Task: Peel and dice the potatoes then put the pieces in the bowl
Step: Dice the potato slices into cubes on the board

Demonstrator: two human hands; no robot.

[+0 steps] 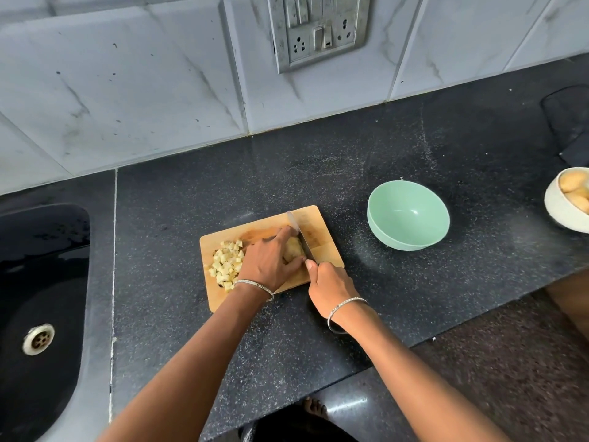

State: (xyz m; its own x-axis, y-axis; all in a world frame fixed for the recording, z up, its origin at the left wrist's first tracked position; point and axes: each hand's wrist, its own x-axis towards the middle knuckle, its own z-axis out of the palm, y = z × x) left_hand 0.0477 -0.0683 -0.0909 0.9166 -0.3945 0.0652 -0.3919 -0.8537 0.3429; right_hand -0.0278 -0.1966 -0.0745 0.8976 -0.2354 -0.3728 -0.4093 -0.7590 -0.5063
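Two grips: left hand (267, 264) potato (294, 246), right hand (329, 283) knife (300, 232).

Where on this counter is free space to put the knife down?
Bare counter lies between cutting board and green bowl, and behind the board to the tiled wall. The board is crowded: diced pieces, left hand on potato, right hand holding knife.

A peeled potato (293, 247) is held on the cutting board (322, 247) by the left hand (271, 264), while a knife (300, 232) is gripped by the right hand (330, 283). Diced pieces (227, 263) are piled at the board's left.
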